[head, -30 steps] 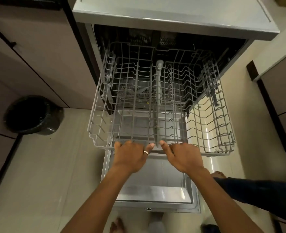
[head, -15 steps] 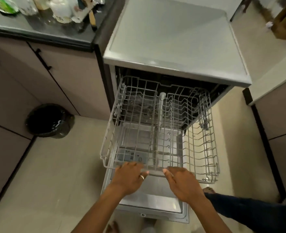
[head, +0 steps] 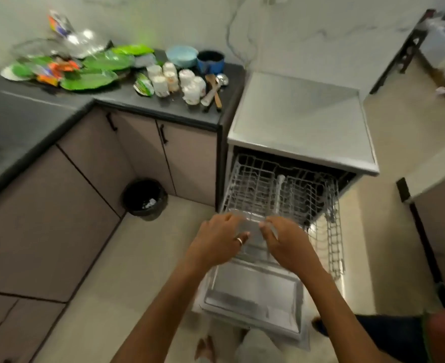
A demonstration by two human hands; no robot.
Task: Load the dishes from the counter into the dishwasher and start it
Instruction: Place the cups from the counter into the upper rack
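Two hands met at the front edge of the pulled-out rack (head: 258, 187), mid-frame: left hand (head: 217, 239) and right hand (head: 286, 244), fingers (head: 229, 218) loosely curled, though blur hid whether they gripped the wire. On the counter (head: 150, 106), upper left, sat the dishes (head: 169, 79).

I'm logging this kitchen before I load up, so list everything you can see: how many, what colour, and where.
dishwasher: one, silver, right of the counter, door down
rack: one, grey wire, pulled out over the door, no dishes seen in it
counter: one, dark grey, left of the dishwasher
plates: several, green, counter's back left
cups: several, white, middle of the counter
bowl: one, pale blue, back of the counter
pot: one, dark blue, right of the bowl
wooden spoon: one, brown, counter's right end
ladle: one, metal, beside the wooden spoon
bin: one, black, beside the cabinets
left hand: ringed, at the rack's front edge; grip blurred
right hand: at the rack's front edge; grip blurred
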